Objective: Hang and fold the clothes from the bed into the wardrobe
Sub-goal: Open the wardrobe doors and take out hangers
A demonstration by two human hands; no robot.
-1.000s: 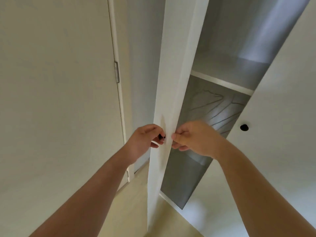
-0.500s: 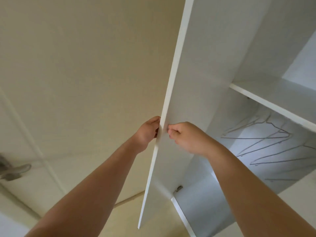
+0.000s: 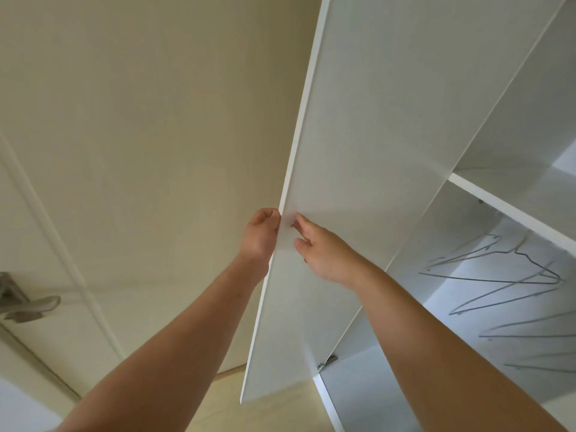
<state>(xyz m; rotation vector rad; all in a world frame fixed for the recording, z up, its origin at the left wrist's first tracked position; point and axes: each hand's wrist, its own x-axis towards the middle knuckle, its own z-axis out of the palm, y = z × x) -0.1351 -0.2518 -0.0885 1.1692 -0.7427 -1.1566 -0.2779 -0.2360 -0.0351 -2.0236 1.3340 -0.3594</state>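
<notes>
Judging progress, I'm barely started: my left hand (image 3: 260, 235) grips the free edge of the open wardrobe door (image 3: 358, 182), and my right hand (image 3: 321, 254) rests loose-fingered on its inner face. Inside, wire hangers (image 3: 498, 275) hang bare under the shelf (image 3: 511, 210); no clothes in view.

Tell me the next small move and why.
Probably let go of the wardrobe door and reach the right hand for a wire hanger. The door stands wide open, the left hand grips its edge, the right touches its inner face, and neither holds clothing; hangers hang inside.
</notes>
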